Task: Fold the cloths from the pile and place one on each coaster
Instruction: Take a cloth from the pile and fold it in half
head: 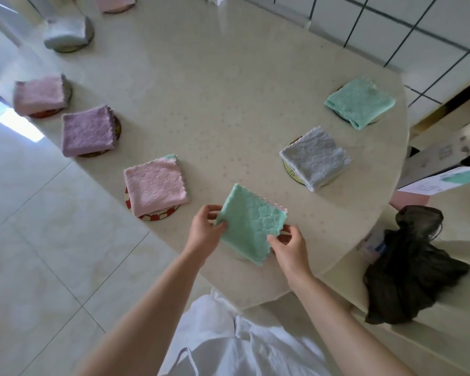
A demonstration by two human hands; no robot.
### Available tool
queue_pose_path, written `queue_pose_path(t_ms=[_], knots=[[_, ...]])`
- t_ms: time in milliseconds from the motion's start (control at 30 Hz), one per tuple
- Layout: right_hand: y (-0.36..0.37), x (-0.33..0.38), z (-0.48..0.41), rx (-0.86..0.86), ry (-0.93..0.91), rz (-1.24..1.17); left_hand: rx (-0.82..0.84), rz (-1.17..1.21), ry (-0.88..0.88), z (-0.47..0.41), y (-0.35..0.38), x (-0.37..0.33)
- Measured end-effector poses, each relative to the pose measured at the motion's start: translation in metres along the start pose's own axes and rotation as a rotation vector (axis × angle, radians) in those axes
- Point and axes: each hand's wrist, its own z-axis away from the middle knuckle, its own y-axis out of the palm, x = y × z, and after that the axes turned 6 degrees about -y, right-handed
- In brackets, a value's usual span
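The left hand [205, 230] pinches the left corner of a folded green cloth [251, 222] between thumb and fingers; the right hand [289, 246] pinches its near right edge the same way. The cloth sits at the near edge of the pale table [215, 90]; whether a coaster lies under it cannot be told. Just left lies a folded pink cloth [155, 187] on a red-and-white coaster [154, 215]. To the far right, a grey cloth [315, 158] and another green cloth [360, 103] each cover a coaster. A black bag [407, 264] lies near right.
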Motion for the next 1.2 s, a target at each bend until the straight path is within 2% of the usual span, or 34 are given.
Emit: queue_pose_path(t_ms=[133,233,333,533,633,767,933,1200], knots=[[0.006,-0.004,0.003,-0.043,0.026,0.024,0.007,-0.113,-0.003,-0.019,0.001,0.001],[0.009,-0.003,0.005,-0.037,0.016,0.155,0.000,-0.230,-0.032,-0.028,-0.004,0.008],[0.013,-0.001,0.008,-0.062,-0.020,0.264,0.001,-0.317,0.012,-0.035,-0.012,0.012],[0.029,0.012,0.028,-0.280,-0.201,0.558,0.056,-0.424,0.123,-0.044,-0.043,0.014],[0.047,0.031,0.036,-0.329,-0.239,0.661,0.065,-0.416,0.198,-0.048,-0.069,0.012],[0.084,0.055,0.035,-0.286,-0.296,0.635,0.028,-0.380,0.237,-0.056,-0.110,0.010],[0.142,0.083,0.027,-0.167,-0.332,0.596,-0.066,-0.251,0.195,-0.068,-0.170,0.019],[0.213,0.112,0.013,0.048,-0.351,0.609,-0.092,-0.056,-0.095,-0.094,-0.220,0.047]])
